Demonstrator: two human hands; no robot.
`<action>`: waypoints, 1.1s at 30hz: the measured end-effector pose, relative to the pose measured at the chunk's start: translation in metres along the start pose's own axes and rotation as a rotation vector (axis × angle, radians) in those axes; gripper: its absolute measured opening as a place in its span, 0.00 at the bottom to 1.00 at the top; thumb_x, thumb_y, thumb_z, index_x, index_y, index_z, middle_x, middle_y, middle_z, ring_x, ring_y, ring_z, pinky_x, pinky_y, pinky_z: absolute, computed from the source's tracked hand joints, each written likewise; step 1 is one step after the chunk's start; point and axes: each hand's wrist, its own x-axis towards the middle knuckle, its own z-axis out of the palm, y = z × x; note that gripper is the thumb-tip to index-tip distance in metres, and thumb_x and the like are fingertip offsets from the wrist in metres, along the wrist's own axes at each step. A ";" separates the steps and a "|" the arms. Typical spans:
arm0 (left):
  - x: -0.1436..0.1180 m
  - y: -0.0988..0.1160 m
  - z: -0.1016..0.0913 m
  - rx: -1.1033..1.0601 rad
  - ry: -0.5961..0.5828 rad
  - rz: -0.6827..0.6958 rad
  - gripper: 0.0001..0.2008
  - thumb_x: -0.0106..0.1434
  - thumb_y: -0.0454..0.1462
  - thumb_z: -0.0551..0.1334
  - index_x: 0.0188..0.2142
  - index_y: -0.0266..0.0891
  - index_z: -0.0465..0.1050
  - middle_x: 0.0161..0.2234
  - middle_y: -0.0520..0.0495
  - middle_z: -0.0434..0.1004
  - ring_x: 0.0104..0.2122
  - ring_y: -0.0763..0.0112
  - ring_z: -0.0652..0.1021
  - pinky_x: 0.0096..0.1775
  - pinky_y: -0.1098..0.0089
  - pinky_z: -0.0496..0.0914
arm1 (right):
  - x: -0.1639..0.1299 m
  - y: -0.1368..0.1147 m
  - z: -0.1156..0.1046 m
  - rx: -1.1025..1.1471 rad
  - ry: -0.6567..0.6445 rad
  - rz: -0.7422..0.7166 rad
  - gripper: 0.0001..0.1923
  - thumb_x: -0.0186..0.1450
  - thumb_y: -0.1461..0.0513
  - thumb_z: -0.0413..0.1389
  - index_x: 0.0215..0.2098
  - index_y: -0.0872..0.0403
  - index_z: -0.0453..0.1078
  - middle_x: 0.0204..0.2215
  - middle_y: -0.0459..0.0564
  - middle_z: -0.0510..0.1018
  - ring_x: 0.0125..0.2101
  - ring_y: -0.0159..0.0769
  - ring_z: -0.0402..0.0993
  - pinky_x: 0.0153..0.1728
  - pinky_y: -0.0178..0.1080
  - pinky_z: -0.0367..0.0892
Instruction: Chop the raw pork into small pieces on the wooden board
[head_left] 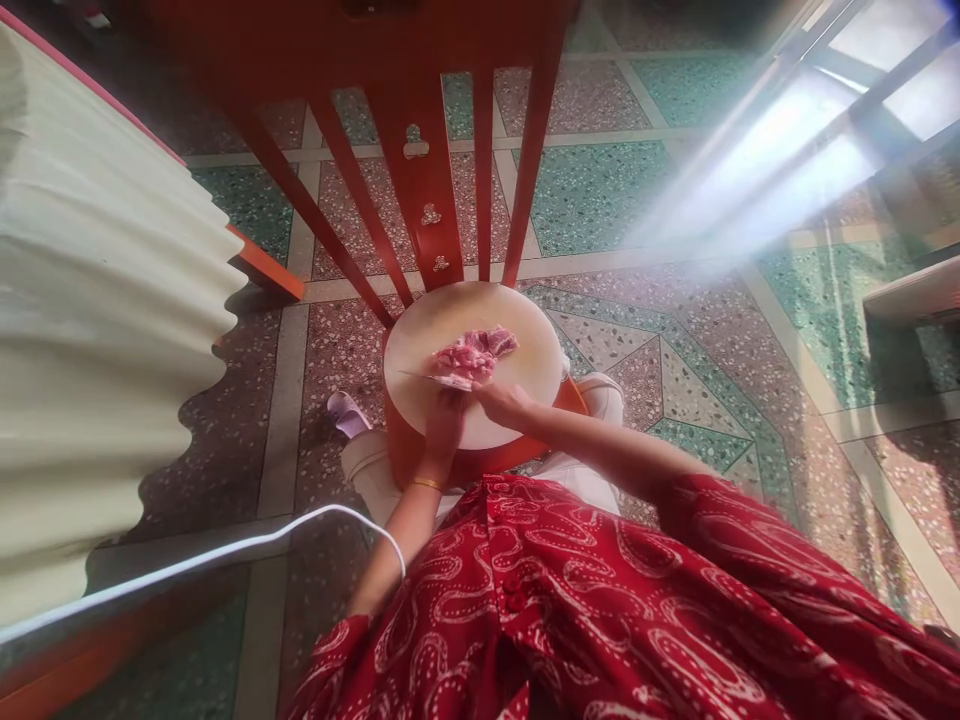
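A round pale cutting board (517, 345) rests on the seat of an orange wooden chair (420, 150). Pink raw meat (474, 353) lies in pieces on the middle of the board. My left hand (444, 418) grips a knife (435, 378) whose blade lies flat and points left, just below the meat. A gold bangle circles that wrist. My right hand (501, 400) rests on the board's near side, its fingers touching the near edge of the meat.
A cream corrugated sheet (97, 330) fills the left side. A white cable (225, 550) curves across the floor at lower left. The floor is patterned terrazzo tile (675, 340). Bright window light falls at upper right. My red patterned dress (600, 610) fills the bottom.
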 end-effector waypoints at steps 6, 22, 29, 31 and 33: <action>-0.004 -0.004 0.002 0.015 -0.003 0.000 0.14 0.64 0.34 0.54 0.47 0.40 0.73 0.46 0.39 0.74 0.48 0.56 0.72 0.51 0.56 0.66 | -0.029 0.030 0.016 -0.101 -0.065 0.144 0.18 0.68 0.65 0.42 0.55 0.55 0.61 0.35 0.58 0.78 0.35 0.44 0.77 0.31 0.40 0.69; -0.003 0.002 -0.004 -0.037 0.038 -0.022 0.11 0.64 0.37 0.55 0.43 0.40 0.73 0.42 0.39 0.74 0.45 0.57 0.72 0.51 0.55 0.65 | -0.035 0.025 0.006 -0.109 0.022 0.118 0.15 0.68 0.66 0.42 0.50 0.56 0.64 0.32 0.56 0.78 0.35 0.42 0.77 0.30 0.36 0.66; -0.002 0.001 -0.003 -0.054 0.022 -0.054 0.10 0.63 0.37 0.57 0.41 0.40 0.73 0.42 0.39 0.74 0.46 0.56 0.72 0.51 0.55 0.65 | -0.012 0.005 0.007 -0.059 -0.030 0.066 0.22 0.67 0.66 0.42 0.59 0.58 0.56 0.36 0.59 0.78 0.35 0.43 0.76 0.32 0.38 0.67; -0.001 0.002 -0.003 -0.044 0.021 -0.064 0.10 0.63 0.37 0.56 0.42 0.40 0.72 0.42 0.38 0.74 0.46 0.55 0.72 0.52 0.54 0.64 | 0.012 -0.006 0.002 -0.023 -0.004 0.025 0.24 0.68 0.65 0.42 0.62 0.57 0.53 0.42 0.61 0.76 0.39 0.43 0.75 0.36 0.39 0.67; 0.000 0.003 -0.003 -0.030 0.022 -0.068 0.11 0.63 0.36 0.55 0.42 0.39 0.72 0.41 0.38 0.74 0.45 0.55 0.73 0.51 0.55 0.65 | 0.032 -0.016 -0.005 0.000 0.046 -0.011 0.25 0.68 0.65 0.43 0.63 0.56 0.52 0.48 0.62 0.74 0.44 0.44 0.73 0.42 0.40 0.66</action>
